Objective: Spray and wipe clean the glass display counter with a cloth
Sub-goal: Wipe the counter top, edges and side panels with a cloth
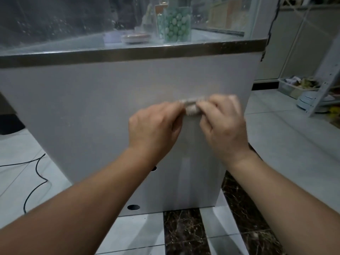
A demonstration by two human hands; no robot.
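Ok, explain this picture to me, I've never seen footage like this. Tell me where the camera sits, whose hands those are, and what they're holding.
No machine here: a person wears one camera on the head, looking forward and down, so both bare arms are their own. The left hand and the right hand together pinch a small bunched greyish cloth in front of the counter's white side panel. Above the brown trim is the speckled glass, with a container of green beads behind it. A black cable lies on the tiled floor.
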